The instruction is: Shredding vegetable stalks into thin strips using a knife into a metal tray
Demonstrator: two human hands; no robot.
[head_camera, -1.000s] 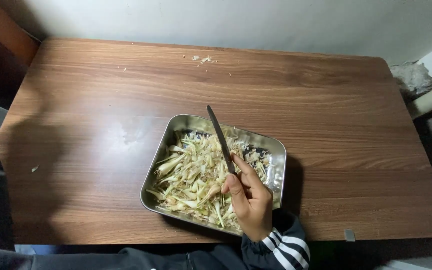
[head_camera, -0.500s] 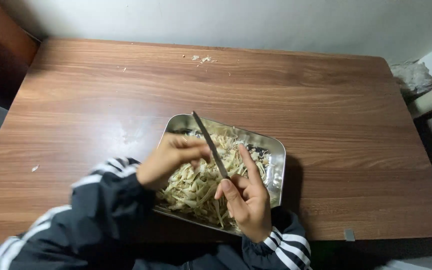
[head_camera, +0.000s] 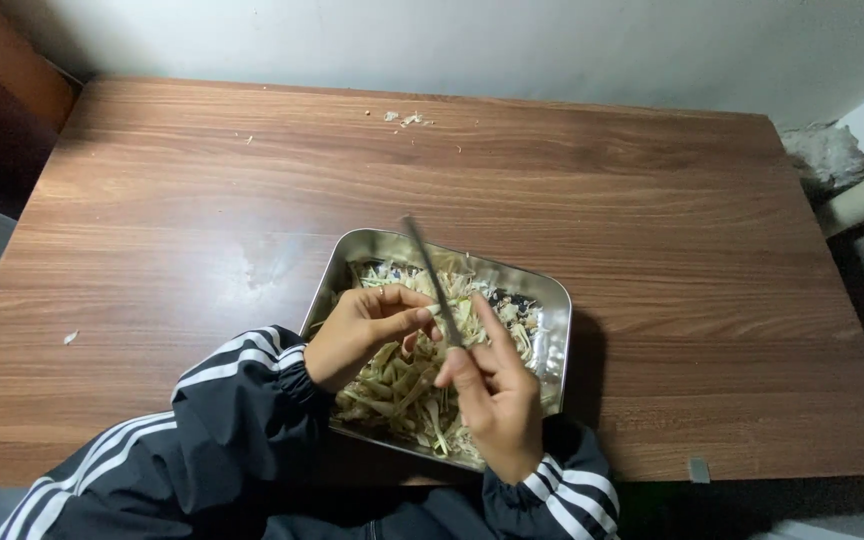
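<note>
From the head camera, a rectangular metal tray point(head_camera: 550, 300) sat on a brown wooden table point(head_camera: 652, 200), close to the near edge and a little right of the middle. The tray was filled with pale, shredded vegetable strips point(head_camera: 402, 385), with a few darker bits towards its far right corner.

The right hand point(head_camera: 492, 400) was over the near right part of the tray, closed around the handle of a knife point(head_camera: 432, 280). The narrow grey blade slanted up and away from the hand, its tip reaching above the tray's far rim. The left hand point(head_camera: 362, 330) hovered over the left half of the tray, fingers curled and pinched together at the blade's lower part, where a small pale strip seemed to be caught between the fingertips; whether they touched the blade itself could not be told. Both arms wore dark sleeves point(head_camera: 232, 400) with white stripes.

A few light crumbs point(head_camera: 407, 118) lay near the table's far edge, well apart from the tray, and one small fleck point(head_camera: 71, 338) lay near the left side.
</note>
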